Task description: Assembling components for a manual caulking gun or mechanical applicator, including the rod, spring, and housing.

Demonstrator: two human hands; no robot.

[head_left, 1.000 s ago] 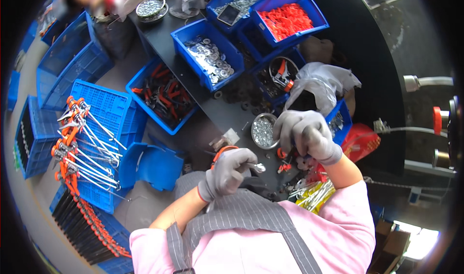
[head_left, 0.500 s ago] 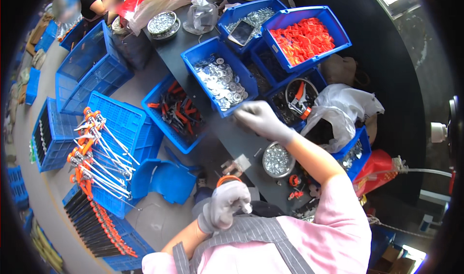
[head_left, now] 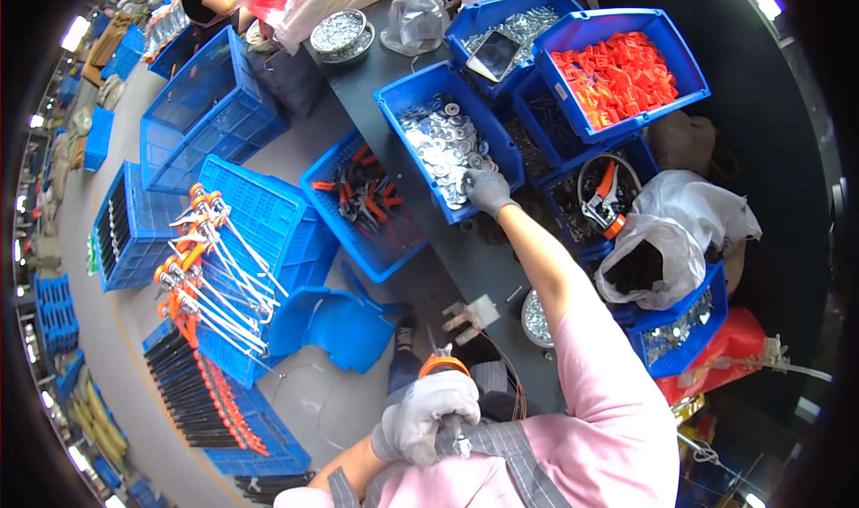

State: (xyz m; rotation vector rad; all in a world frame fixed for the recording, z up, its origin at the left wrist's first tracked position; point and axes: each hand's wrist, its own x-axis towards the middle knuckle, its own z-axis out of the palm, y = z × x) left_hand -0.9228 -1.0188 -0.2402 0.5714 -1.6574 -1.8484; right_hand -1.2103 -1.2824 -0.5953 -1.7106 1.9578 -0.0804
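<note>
While our grey-gloved left hand (head_left: 429,416) is gripping an orange-and-metal piece (head_left: 441,363) near our striped apron (head_left: 501,441), our right hand (head_left: 488,191) is resting among smooth, round metal washers (head_left: 445,143) in a stiff blue bin (head_left: 490,121); whether it is pinching any, we cannot tell. The bin's open top is leaving room above, its lower corner sitting near the dark table's (head_left: 488,266) edge.

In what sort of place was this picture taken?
Probably an assembly workshop, judging by blue plastic bins of round silvery metal pieces and small red plastic parts on a dark workbench, and orange-and-silver metal tools on a blue plastic crate.
</note>
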